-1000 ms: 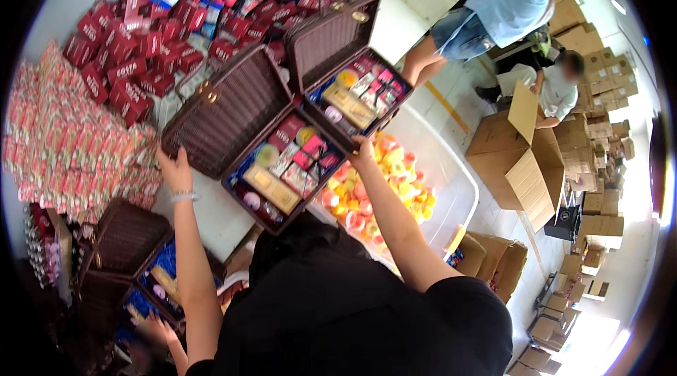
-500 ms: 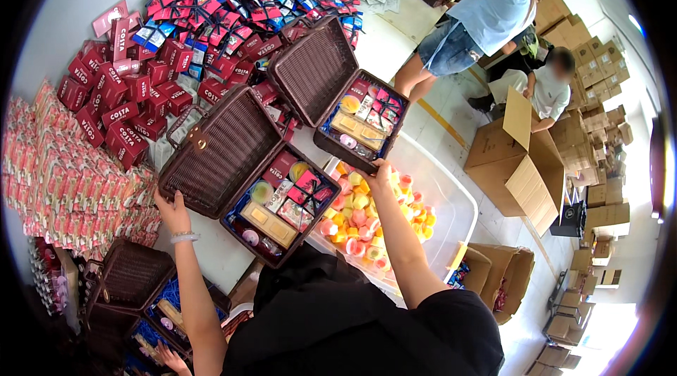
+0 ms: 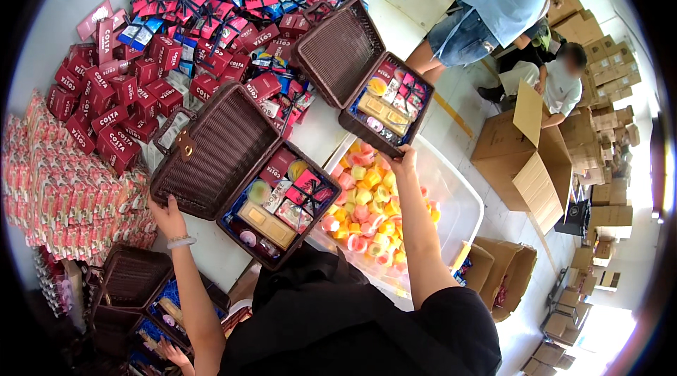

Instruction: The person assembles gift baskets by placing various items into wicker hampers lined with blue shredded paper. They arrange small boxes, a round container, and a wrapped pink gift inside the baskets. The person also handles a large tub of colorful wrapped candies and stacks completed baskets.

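Two brown wicker suitcase-style baskets stand with their lids raised. My left hand (image 3: 169, 221) grips the lid edge of the near wicker basket (image 3: 215, 154), its thumb on the outside. My right hand (image 3: 403, 162) is closed on the near corner of the far wicker basket (image 3: 381, 134); some of its fingers are hidden. Blue filling lines both baskets. In the near one lie a dark red box (image 3: 278, 162), jelly cups (image 3: 259, 192), a gold-coloured pack (image 3: 266, 224) and a pink packet with dark ribbon (image 3: 307, 184); the far one holds a similar set.
A clear plastic tub (image 3: 469, 200) of yellow and pink jelly cups stands at right. Dark red boxes (image 3: 109, 90), ribboned packets (image 3: 211, 2) and stacked pink packs (image 3: 84, 193) cover the table's left and back. Another person's hand (image 3: 175, 353) is by a lower-left basket (image 3: 127, 284). Two people are beyond, near cartons (image 3: 511, 157).
My right hand and the far basket have moved right and slightly away, widening the gap between the baskets. The near basket and my left hand have shifted slightly left in view.
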The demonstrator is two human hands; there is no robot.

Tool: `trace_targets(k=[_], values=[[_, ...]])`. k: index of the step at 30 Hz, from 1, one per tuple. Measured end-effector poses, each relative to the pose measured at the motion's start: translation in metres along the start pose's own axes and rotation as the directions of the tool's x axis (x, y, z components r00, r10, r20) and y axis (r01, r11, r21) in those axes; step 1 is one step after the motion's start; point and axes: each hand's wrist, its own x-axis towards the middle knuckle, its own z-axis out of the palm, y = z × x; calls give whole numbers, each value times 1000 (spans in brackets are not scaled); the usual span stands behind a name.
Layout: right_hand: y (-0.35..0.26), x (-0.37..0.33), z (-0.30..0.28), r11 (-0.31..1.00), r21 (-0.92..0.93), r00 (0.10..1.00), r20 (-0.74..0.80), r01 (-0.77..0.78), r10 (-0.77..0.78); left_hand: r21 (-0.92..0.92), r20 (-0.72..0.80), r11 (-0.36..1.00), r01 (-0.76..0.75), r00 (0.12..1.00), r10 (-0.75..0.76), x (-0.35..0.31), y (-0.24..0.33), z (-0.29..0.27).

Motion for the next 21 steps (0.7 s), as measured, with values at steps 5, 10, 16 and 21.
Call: trace_targets(k=[5,10,16,21], values=[[-20,30,13,999,27,996,-75,42,-40,34,6,999,20,1000,-20,-4,17,2],[-47,76,42,996,-39,993,-85,77,-80,48,33,998,51,998,-53,-1,4,-6],[-77,150,63,996,-79,998,-50,34,-38,126,-26,992,29,999,-26,-5,4,-4],[-93,195,85,986,-73,984,-85,153,-159,-110,-13,968,226,973,-229,-10,19,-3]])
